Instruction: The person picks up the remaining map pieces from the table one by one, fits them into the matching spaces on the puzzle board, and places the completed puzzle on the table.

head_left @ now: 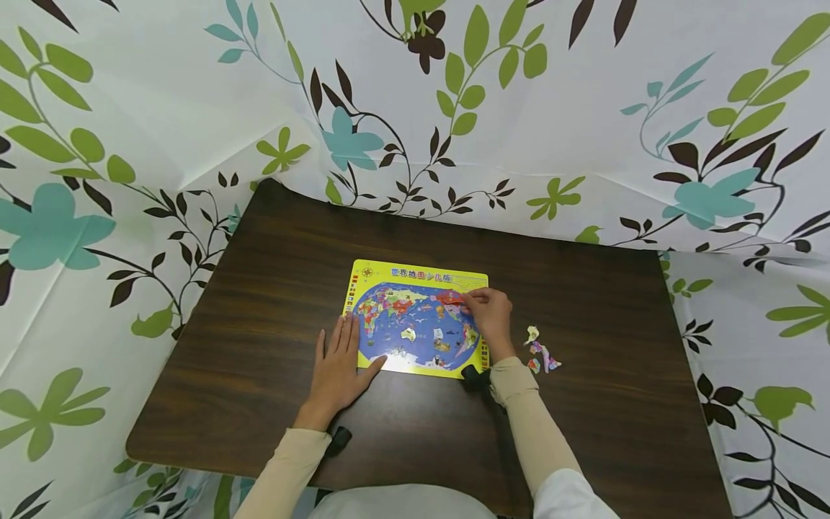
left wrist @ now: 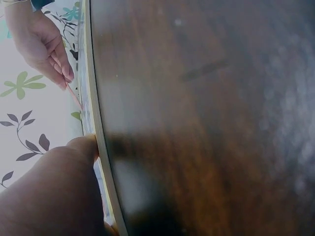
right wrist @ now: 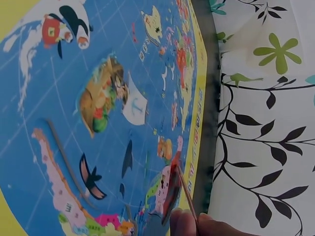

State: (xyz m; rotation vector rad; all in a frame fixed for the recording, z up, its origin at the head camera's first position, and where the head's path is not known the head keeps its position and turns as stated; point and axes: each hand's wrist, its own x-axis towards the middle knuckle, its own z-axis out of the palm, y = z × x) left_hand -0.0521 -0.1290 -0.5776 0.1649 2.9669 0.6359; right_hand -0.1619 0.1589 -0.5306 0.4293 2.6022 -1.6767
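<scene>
Red piece pinched at one edge by the right hand; left hand spread over the map board, seemingly steadying it.

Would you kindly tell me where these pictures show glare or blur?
Head view: the finest lettering on the yellow-edged blue world-map board is unreadable; left wrist view: the dark brown wooden tabletop looks blurred, with pale glare at right; right wrist view: the board's nearer drawings look fairly crisp.

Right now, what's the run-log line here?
left hand: touches map board at lower-left corner | right hand: pinches red piece at board's upper right | loose pieces: on table, right of board
</scene>
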